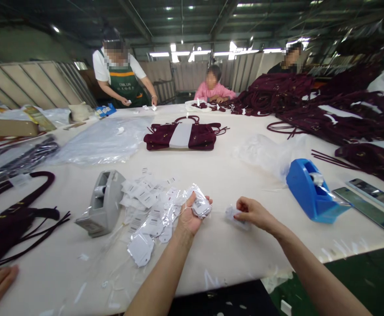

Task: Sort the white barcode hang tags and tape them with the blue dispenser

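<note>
Holding: left hand (188, 217), fingers curled around a small bagged tag (200, 205) above the white table (231, 245); right hand (253, 213), fingertips pinched on a second clear sleeve (234, 215) resting on the cloth. Loose tag pile (147, 210) just left, beside the grey tape dispenser (103, 204). Risk: slippery film may slide from the grip; a dropped piece could mix into the pile.
</note>
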The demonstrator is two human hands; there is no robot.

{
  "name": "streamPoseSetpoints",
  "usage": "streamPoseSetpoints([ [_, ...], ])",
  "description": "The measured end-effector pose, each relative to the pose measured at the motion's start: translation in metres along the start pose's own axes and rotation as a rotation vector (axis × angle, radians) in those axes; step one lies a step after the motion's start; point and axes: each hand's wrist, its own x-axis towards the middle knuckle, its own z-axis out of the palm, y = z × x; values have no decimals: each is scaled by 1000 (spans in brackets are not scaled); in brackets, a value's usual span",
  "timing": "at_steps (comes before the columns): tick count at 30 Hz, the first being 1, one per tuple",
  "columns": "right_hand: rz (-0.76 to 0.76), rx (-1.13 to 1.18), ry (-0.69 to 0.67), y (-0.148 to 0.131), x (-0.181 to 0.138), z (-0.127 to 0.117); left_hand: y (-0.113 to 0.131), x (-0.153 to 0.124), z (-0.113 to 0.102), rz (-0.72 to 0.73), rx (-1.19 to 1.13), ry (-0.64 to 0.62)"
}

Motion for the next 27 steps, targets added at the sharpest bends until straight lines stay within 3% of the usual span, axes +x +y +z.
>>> streamPoseSetpoints([
  [4,-40,720,302,-34,-3,17,-10,5,6,43,6,15],
  [7,-100,936,377,-57,8,41,-19,6,14,158,-55,2],
  [11,-155,841,422,-66,22,67,-27,3,16,313,-29,-70],
  [14,-182,626,482,-63,25,76,-29,0,14,380,43,-112],
  [17,-205,403,595,-62,27,82,-30,0,16,364,93,-98],
  [20,-233,289,626,-64,27,84,-30,3,19,347,114,-115],
  [24,-312,253,546,-62,28,79,-22,10,21,390,105,-64],
  [27,-294,297,608,-57,32,71,-11,13,21,352,132,-55],
])
